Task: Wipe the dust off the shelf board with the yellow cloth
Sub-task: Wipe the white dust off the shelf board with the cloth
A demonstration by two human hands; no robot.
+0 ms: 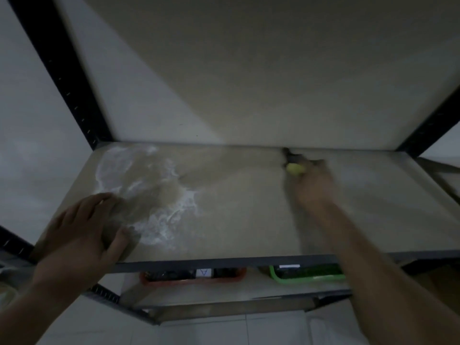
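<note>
Two hands: left hand (82, 227) flat, open; blurred right hand (314, 181) grip closed on yellow cloth (294, 169).

Right hand (314, 183) blurred, clutching yellow cloth (294, 169) at shelf board (249, 210) rear; left hand (82, 232) flat beside dust (159, 195).

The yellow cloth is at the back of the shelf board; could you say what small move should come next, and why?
Probably sweep the right hand with the bunched yellow cloth leftward, because the white dust patch still covers the pale shelf board near the left hand.
</note>
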